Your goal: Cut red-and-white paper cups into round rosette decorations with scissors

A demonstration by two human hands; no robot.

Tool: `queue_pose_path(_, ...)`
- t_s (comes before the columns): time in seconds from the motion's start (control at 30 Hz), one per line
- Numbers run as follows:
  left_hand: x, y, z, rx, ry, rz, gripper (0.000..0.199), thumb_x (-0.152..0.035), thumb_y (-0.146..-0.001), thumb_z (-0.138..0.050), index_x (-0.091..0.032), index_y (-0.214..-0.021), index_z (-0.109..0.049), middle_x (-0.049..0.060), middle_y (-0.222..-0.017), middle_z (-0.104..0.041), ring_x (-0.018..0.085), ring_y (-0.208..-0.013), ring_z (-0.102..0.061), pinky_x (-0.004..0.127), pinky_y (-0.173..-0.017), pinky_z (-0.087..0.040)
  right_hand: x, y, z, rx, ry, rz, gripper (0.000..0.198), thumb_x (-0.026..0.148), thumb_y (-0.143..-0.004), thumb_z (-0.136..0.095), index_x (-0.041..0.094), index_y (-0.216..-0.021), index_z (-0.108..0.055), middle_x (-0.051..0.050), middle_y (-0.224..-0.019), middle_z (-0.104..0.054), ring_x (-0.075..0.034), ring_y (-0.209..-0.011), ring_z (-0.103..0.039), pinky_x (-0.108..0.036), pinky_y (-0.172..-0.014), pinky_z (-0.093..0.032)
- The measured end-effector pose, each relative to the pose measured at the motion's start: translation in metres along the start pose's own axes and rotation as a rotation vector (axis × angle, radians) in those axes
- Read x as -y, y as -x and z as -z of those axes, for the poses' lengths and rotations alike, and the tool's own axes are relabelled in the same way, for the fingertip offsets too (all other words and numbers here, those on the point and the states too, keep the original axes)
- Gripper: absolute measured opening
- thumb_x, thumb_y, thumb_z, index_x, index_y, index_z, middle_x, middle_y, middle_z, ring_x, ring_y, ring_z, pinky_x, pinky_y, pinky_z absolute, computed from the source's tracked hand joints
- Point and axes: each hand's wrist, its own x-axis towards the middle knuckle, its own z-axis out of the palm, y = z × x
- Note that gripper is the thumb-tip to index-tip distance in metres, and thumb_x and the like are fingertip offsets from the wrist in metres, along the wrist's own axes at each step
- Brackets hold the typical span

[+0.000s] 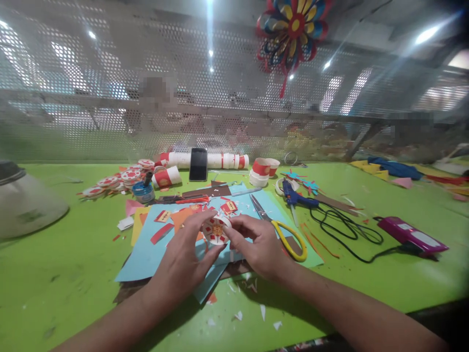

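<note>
Between my two hands is a small round white paper piece [217, 231] with red shapes around its edge and a yellow-and-red pattern at its centre. My left hand [186, 249] grips its left rim, thumb below and fingers above. The thumb and fingers of my right hand [258, 242] pinch its right edge. Beneath them lie light blue paper sheets [142, 261] strewn with red and orange cuttings. Scissors with yellow handles [289, 239] rest just right of my right hand, blades pointing away.
White-and-red paper cups [167, 177] and a phone [198, 165] stand at the back. Finished-looking round pieces [130, 176] pile up left, beside a blue jar [143, 191]. A glue gun [296, 195] trails its black cord to a purple box [412, 237] at right.
</note>
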Motion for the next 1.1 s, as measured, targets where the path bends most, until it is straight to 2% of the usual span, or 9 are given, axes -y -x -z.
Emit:
queue_pose_path(0.3, -0.002, 0.002, 0.003, -0.064, -0.007, -0.087, 0.051, -0.017, -0.084, -0.063, -0.020, -0.129, -0.040, 0.010, -0.122, -0.057, 0.022, -0.115, -0.055, 0.036, -0.098, -0.047, -0.002, 0.004, 0.000, -0.051, 0.183, 0.183, 0.012, 0.022, -0.088, -0.058, 0.014, -0.091, -0.066, -0.002, -0.073, -0.062, -0.012, -0.064, -0.056, -0.025, -0.063, -0.047)
queue_pose_path(0.4, -0.004, 0.002, 0.003, -0.071, -0.008, -0.050, 0.050, -0.018, -0.084, -0.062, -0.021, -0.129, -0.041, 0.010, -0.121, -0.057, 0.022, -0.114, -0.056, 0.037, -0.097, -0.048, 0.000, 0.004, 0.000, -0.067, 0.180, 0.200, 0.011, 0.021, -0.087, -0.059, 0.015, -0.093, -0.066, -0.002, -0.074, -0.064, -0.013, -0.066, -0.058, -0.027, -0.064, -0.047)
queue_pose_path(0.47, -0.004, 0.002, 0.003, -0.034, 0.003, 0.020, 0.051, -0.021, -0.085, -0.062, -0.023, -0.130, -0.040, 0.010, -0.123, -0.056, 0.023, -0.112, -0.057, 0.038, -0.095, -0.049, 0.002, 0.003, 0.000, -0.052, 0.119, 0.110, 0.011, 0.025, -0.087, -0.059, 0.017, -0.090, -0.066, -0.001, -0.072, -0.063, -0.013, -0.063, -0.057, -0.026, -0.062, -0.048)
queue_pose_path(0.53, -0.003, 0.002, 0.002, 0.014, 0.025, 0.078, 0.054, -0.025, -0.084, -0.063, -0.024, -0.132, -0.038, 0.010, -0.125, -0.055, 0.023, -0.110, -0.058, 0.039, -0.093, -0.051, 0.004, 0.001, 0.000, -0.021, -0.020, -0.067, 0.016, 0.032, -0.088, -0.059, 0.018, -0.086, -0.066, 0.001, -0.065, -0.061, -0.012, -0.056, -0.056, -0.025, -0.057, -0.047)
queue_pose_path(0.63, 0.000, 0.003, -0.001, 0.054, 0.038, 0.101, 0.061, -0.029, -0.083, -0.064, -0.025, -0.136, -0.034, 0.012, -0.129, -0.053, 0.023, -0.102, -0.061, 0.041, -0.090, -0.052, 0.003, -0.004, 0.002, 0.013, -0.292, -0.351, 0.024, 0.040, -0.085, -0.062, 0.017, -0.080, -0.066, 0.004, -0.055, -0.056, -0.010, -0.046, -0.052, -0.023, -0.047, -0.045)
queue_pose_path(0.7, 0.002, 0.003, -0.001, 0.077, 0.037, 0.106, 0.061, -0.031, -0.084, -0.063, -0.025, -0.137, -0.033, 0.013, -0.132, -0.053, 0.024, -0.102, -0.062, 0.043, -0.089, -0.052, 0.000, -0.007, 0.004, 0.023, -0.402, -0.451, 0.027, 0.044, -0.082, -0.065, 0.017, -0.077, -0.065, 0.004, -0.053, -0.057, -0.009, -0.043, -0.051, -0.022, -0.044, -0.044)
queue_pose_path(0.87, 0.003, 0.003, 0.000, 0.160, 0.052, 0.117, 0.052, -0.034, -0.088, -0.056, -0.025, -0.136, -0.037, 0.011, -0.136, -0.053, 0.029, -0.123, -0.051, 0.048, -0.097, -0.047, -0.007, -0.010, 0.003, 0.054, -0.473, -0.513, 0.032, 0.047, -0.078, -0.067, 0.015, -0.073, -0.064, 0.004, -0.051, -0.057, -0.008, -0.040, -0.051, -0.019, -0.040, -0.043)
queue_pose_path(1.1, 0.010, 0.002, -0.007, 0.149, 0.103, 0.143, 0.045, -0.033, -0.087, -0.057, -0.026, -0.129, -0.044, 0.008, -0.127, -0.059, 0.025, -0.112, -0.059, 0.040, -0.087, -0.054, -0.011, -0.011, 0.000, 0.077, -0.488, -0.548, 0.041, 0.054, -0.071, -0.071, 0.014, -0.072, -0.063, 0.004, -0.052, -0.057, -0.007, -0.040, -0.051, -0.019, -0.039, -0.042)
